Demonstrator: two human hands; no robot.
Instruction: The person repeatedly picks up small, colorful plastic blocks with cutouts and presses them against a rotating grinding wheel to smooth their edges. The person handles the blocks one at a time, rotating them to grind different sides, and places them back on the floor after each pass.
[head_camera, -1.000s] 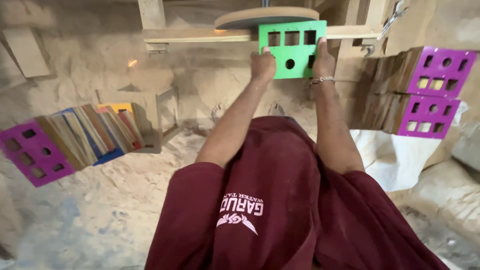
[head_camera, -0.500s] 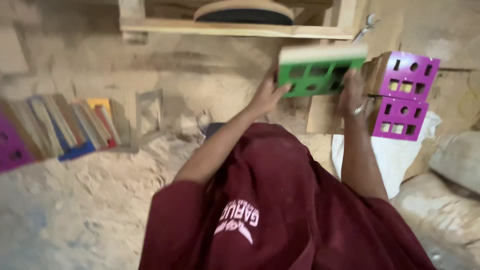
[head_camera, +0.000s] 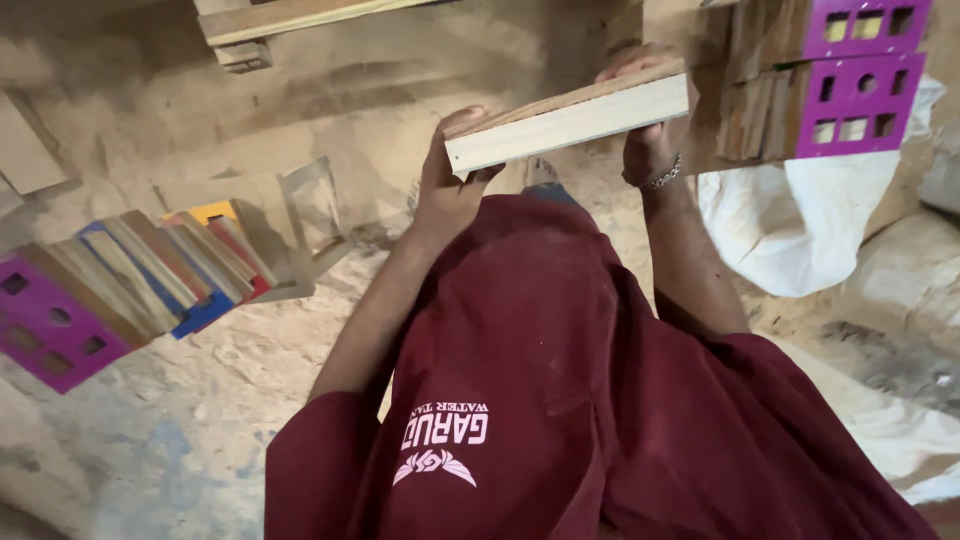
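Both hands hold one wooden board (head_camera: 568, 118) flat: left hand (head_camera: 445, 185) near end, right hand (head_camera: 645, 140) far end. Purple boards (head_camera: 860, 75) are stacked at right.

Soft, even daylight, fairly dim and warm, with no glare. The board (head_camera: 567, 122) has a bright pale edge, and faint shadow lies under the hands. The shirt (head_camera: 560, 400) is sharp at centre; the purple blocks (head_camera: 860, 75) and the left edge are slightly blurred and stretched.

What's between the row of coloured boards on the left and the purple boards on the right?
In the head view, the wooden board held by the left hand and right hand, above the maroon shirt.
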